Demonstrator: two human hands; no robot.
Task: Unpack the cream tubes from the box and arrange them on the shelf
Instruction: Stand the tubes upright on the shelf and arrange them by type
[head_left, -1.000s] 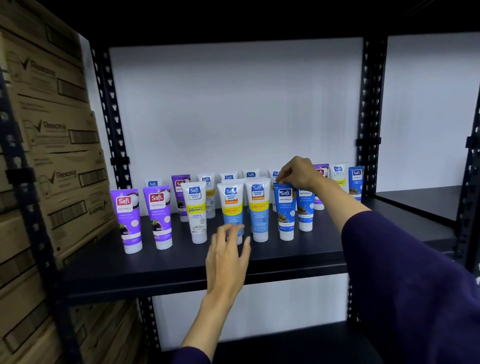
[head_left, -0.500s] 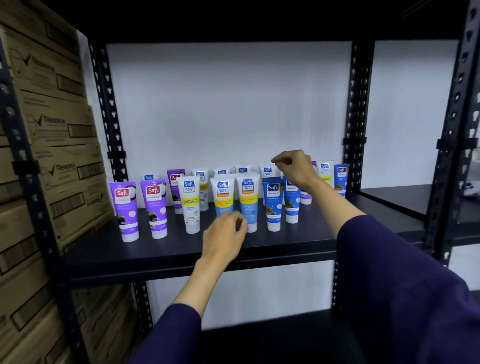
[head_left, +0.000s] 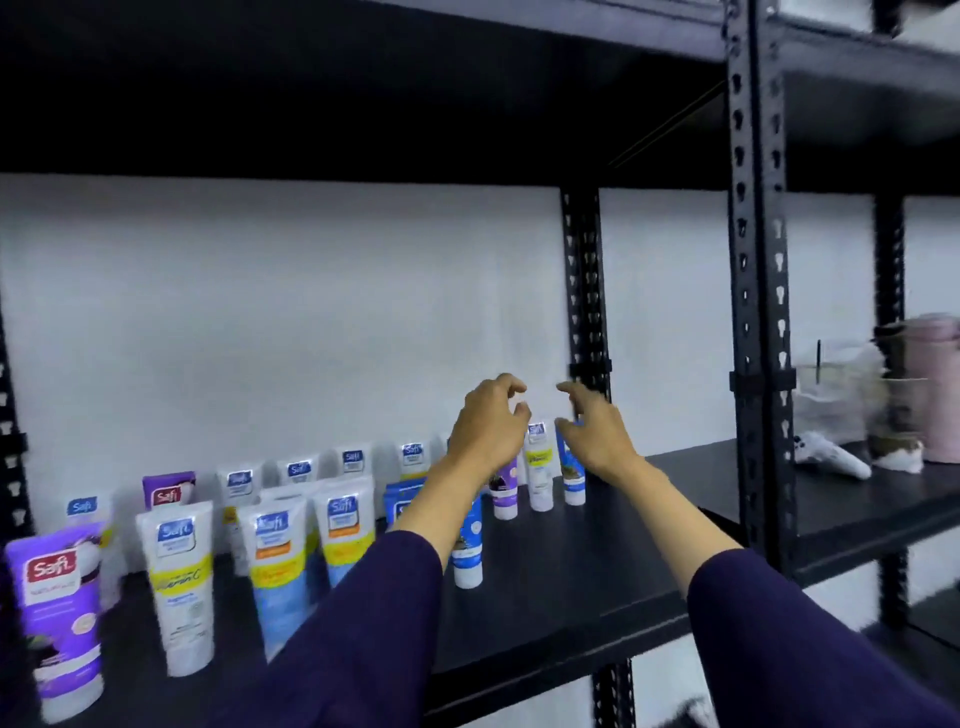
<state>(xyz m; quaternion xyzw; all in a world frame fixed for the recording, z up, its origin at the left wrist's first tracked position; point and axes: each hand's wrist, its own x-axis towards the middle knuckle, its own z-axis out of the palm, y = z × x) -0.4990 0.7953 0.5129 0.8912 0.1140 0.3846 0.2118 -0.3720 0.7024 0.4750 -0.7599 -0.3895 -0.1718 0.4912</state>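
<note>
Near: glossy soft-plastic cream tubes stand cap-down in rows on matte black metal shelf. Likely light, squeezable, tippy; grip mid-body.

Farther: left hand curled over purple tube, grip unclear. Right hand loosely curled, empty, beside blue tube.

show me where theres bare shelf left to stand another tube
Bare board lies on the shelf right of the end blue tube, out to the black upright. From the left hand leftward, tubes crowd it.
</note>
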